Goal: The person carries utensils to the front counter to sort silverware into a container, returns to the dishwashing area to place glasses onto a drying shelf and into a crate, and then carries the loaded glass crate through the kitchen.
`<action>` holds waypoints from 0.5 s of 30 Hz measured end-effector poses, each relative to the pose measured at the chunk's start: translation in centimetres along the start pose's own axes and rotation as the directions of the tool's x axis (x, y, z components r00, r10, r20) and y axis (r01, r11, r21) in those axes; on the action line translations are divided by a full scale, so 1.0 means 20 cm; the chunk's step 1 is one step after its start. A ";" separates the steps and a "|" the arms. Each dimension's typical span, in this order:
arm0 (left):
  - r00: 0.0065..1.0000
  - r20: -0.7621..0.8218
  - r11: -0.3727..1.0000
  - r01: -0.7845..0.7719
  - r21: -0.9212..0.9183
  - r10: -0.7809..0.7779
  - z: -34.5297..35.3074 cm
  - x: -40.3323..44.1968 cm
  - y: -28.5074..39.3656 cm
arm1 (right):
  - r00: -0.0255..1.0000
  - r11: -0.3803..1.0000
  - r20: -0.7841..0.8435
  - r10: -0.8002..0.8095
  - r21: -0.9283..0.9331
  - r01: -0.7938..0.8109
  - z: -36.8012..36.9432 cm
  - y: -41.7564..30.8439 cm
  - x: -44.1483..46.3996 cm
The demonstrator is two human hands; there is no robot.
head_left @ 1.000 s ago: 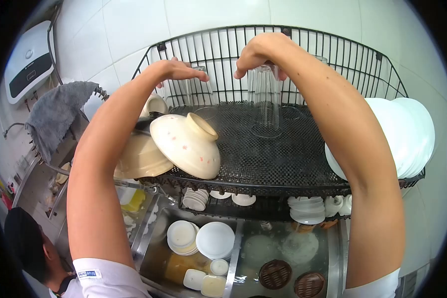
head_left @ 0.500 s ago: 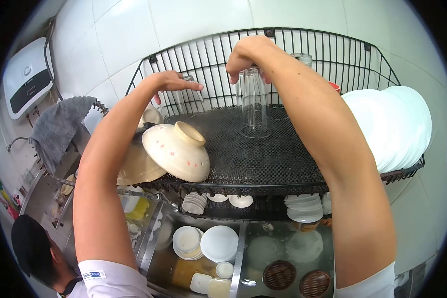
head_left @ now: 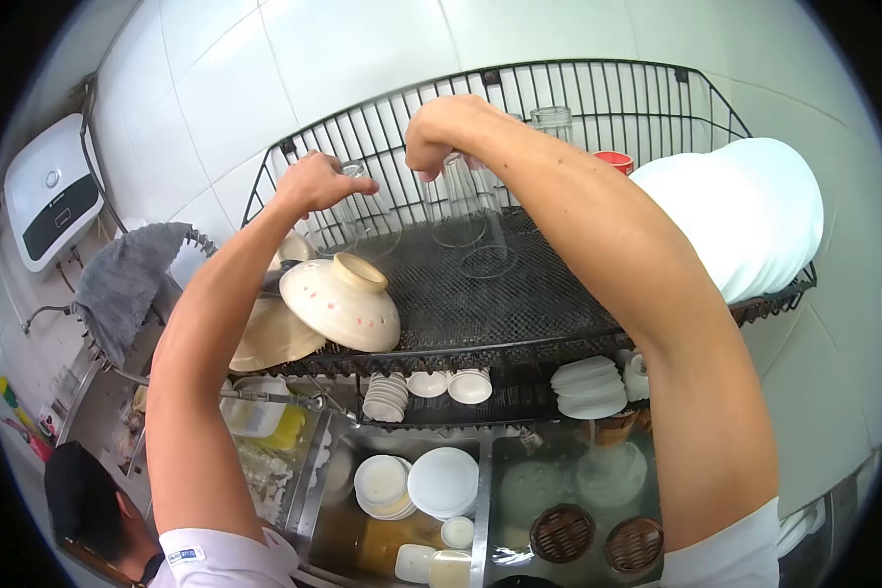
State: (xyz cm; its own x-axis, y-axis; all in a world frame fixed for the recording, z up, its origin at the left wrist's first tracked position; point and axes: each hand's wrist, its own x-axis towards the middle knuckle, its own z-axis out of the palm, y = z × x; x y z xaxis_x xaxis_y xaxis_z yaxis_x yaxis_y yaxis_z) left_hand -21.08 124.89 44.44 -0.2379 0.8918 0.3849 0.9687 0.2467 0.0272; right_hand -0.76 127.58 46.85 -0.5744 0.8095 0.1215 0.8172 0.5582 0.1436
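Walled in pale, glossy tiles (head_left: pixel 363 44) | hung at left with white boxy appliance (head_left: pixel 54 191) | furnished below with two-basin metal sink (head_left: pixel 484 495) | lit brightly

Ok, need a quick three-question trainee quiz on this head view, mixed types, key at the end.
1. Open: which way does the foot of the pink-spotted bowl point?
2. Multiple choice: the right hand is at the tops of the
A) white plates
B) clear glasses
C) small white dishes
3. Count: how many round brown slatted pieces are in view?

Key:
1. Upward; the bowl is tilted and upside down.
2. B
3. Two
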 end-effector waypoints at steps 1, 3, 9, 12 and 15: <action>0.999 -0.042 0.999 -0.031 -0.011 0.030 -0.02 -0.02 0.01 | 1.000 1.000 -0.025 -0.008 -0.017 0.008 -0.01 0.00 -0.02; 0.996 -0.085 0.999 -0.042 -0.019 0.040 -0.08 -0.05 0.04 | 0.997 0.998 -0.070 -0.025 -0.055 0.022 -0.03 -0.01 -0.05; 0.908 -0.402 0.993 -0.098 0.070 0.118 -0.27 -0.11 0.04 | 0.949 0.995 -0.312 -0.049 -0.096 0.020 -0.19 -0.04 -0.36; 0.877 -0.473 0.996 -0.065 0.066 0.089 -0.46 -0.23 0.09 | 0.888 0.993 -0.457 -0.057 -0.115 0.004 -0.32 -0.05 -0.51; 0.838 -0.542 0.998 -0.051 0.028 0.058 -0.65 -0.37 0.08 | 0.849 0.997 -0.528 -0.032 -0.072 -0.007 -0.52 -0.05 -0.77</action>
State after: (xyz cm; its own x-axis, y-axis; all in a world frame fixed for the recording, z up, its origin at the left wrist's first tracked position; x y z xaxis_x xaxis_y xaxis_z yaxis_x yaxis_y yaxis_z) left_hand -16.80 113.74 53.61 -0.1050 0.5560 0.8245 0.9772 0.2114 -0.0181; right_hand 6.81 112.77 54.98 -0.5395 0.5732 0.6168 0.8155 0.5381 0.2132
